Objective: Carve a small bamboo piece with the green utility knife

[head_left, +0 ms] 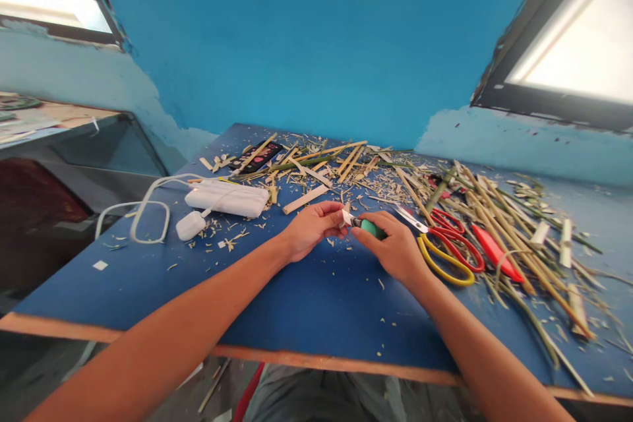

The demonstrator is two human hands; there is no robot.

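Note:
Above the middle of the blue table point(316, 316), my left hand point(307, 232) pinches a small pale piece point(347, 217), which looks like a bamboo sliver. My right hand point(398, 245) is wrapped round a green-handled knife point(370, 229). The knife's front end meets the pale piece between my fingertips; its blade is mostly hidden. Just right of my right hand lie scissors with red handles point(457, 241) and scissors with yellow handles point(448, 270). A flat bamboo strip point(305, 199) rests on the table beyond my left hand.
Bamboo sticks point(524, 244) and shavings pile up on the right, around a red-handled tool point(496, 252). More strips and shavings lie at the back beside a dark phone point(257, 157). A white power strip point(227, 198) with a charger point(191, 225) and cable stands left.

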